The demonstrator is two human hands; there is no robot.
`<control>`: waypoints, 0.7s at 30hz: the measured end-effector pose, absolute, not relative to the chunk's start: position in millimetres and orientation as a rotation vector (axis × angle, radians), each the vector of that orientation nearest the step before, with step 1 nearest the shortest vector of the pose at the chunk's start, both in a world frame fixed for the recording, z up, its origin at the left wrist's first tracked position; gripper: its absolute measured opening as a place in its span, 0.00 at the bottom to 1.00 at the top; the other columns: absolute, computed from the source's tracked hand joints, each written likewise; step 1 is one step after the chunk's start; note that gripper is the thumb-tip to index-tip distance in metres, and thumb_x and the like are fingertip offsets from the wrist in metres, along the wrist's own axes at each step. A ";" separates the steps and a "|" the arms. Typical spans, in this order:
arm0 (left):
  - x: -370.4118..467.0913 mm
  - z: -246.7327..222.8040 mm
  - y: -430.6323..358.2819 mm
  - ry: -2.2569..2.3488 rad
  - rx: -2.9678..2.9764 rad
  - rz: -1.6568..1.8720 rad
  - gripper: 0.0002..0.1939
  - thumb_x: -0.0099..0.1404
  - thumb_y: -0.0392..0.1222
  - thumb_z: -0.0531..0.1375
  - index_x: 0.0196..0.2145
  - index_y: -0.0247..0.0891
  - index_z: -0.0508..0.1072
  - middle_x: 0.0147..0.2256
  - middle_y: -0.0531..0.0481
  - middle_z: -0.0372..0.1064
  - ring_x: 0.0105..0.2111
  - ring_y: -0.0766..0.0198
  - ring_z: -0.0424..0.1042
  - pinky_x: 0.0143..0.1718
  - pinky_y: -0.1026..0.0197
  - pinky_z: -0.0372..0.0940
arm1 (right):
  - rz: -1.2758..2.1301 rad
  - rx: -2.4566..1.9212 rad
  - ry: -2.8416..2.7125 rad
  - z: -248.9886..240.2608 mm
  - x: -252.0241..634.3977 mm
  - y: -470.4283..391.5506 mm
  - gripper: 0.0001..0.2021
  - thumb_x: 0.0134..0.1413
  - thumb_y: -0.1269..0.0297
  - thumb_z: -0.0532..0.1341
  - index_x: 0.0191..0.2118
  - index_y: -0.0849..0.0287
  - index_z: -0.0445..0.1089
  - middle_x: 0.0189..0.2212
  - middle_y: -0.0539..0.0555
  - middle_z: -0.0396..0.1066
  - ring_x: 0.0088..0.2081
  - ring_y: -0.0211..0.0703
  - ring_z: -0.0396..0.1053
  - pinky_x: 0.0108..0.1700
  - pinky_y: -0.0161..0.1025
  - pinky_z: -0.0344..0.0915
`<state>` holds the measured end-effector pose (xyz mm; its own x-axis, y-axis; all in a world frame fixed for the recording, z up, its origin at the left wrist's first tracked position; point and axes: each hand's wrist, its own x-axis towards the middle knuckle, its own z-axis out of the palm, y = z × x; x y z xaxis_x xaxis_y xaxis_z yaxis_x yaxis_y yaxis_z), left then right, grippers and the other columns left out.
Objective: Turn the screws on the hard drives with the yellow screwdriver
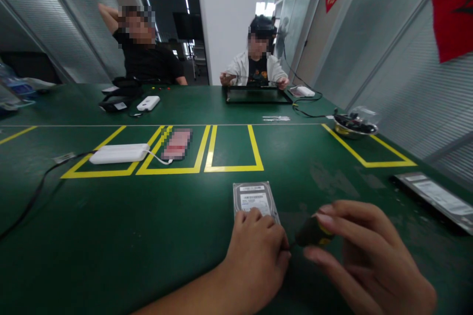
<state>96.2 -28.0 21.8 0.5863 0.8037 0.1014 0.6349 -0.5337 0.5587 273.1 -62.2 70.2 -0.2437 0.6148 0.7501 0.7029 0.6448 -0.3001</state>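
Note:
A silver hard drive (254, 197) with a white label lies on the green table in front of me. My left hand (256, 248) is closed over its near part, fingers across the top, which hides that end. In my right hand (364, 251) a stubby screwdriver (314, 231) with a dark and yellow handle is pinched between thumb and fingers. Its shaft points left toward the near right side of the drive. The tip is hidden by my left hand, so I cannot tell whether it touches a screw.
Another drive (439, 199) lies at the right. Beyond are a metal bowl of parts (354, 128), a white power bank (120, 153), a phone (177, 144) and yellow tape outlines (234, 168). Across the table, one person handles a black frame (258, 102); another leans back.

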 end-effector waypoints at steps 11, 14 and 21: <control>96.5 25.8 -28.2 1.155 2.349 0.460 0.03 0.63 0.40 0.61 0.32 0.40 0.72 0.37 0.50 0.72 0.43 0.52 0.64 0.44 0.48 0.55 | -0.051 -1.045 -1.930 66.0 272.3 -63.4 0.19 0.58 0.76 0.59 0.55 0.61 0.66 0.46 0.58 0.68 0.43 0.40 0.72 0.43 0.35 0.74; 96.5 25.6 -28.1 1.156 2.342 0.462 0.03 0.63 0.41 0.61 0.32 0.40 0.72 0.38 0.50 0.72 0.44 0.52 0.64 0.44 0.49 0.55 | -0.127 -1.031 -1.958 65.4 273.4 -63.6 0.18 0.59 0.71 0.62 0.55 0.60 0.66 0.46 0.58 0.68 0.43 0.41 0.71 0.41 0.35 0.74; 97.0 21.7 -28.2 1.159 2.325 0.490 0.04 0.62 0.41 0.62 0.32 0.40 0.71 0.37 0.52 0.72 0.44 0.53 0.63 0.44 0.49 0.54 | -0.239 -1.086 -1.924 59.7 272.1 -64.4 0.17 0.58 0.71 0.62 0.53 0.58 0.66 0.41 0.56 0.66 0.40 0.40 0.70 0.39 0.35 0.74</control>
